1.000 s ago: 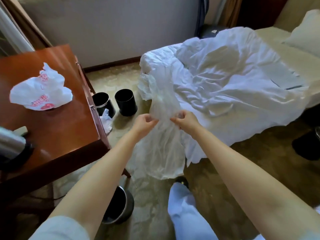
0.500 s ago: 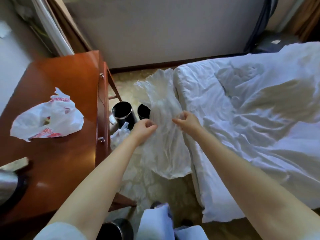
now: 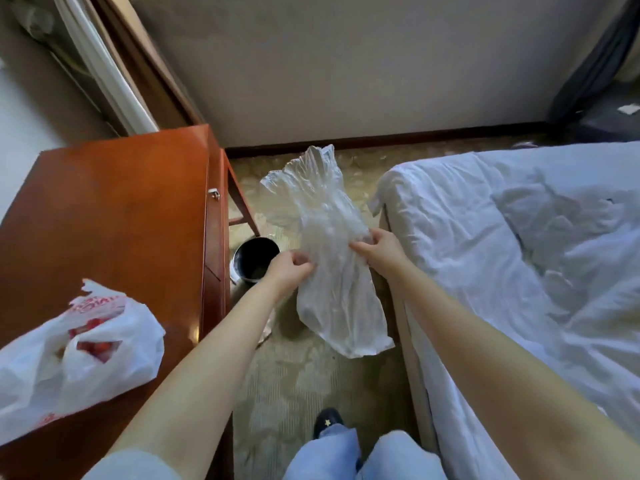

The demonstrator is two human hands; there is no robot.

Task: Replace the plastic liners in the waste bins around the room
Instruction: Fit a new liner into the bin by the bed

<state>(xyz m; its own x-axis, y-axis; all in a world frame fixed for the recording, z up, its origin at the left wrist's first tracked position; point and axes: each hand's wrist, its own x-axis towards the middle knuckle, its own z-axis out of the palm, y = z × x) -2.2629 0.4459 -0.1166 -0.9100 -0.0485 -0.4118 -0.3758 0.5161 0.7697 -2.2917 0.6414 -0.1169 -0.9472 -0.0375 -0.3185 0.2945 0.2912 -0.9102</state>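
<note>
Awaiting fitting: clear plastic liner, held in the air mid-scene between desk on the left and bed on the right, mouth not yet opened.
Left hand: fingers curled, pinching the liner's left edge.
Right hand: pinching its right edge.
Black waste bin: on the floor just left of the liner, apparently unlined.
Other bins: none in view, so their state cannot be judged.
</note>
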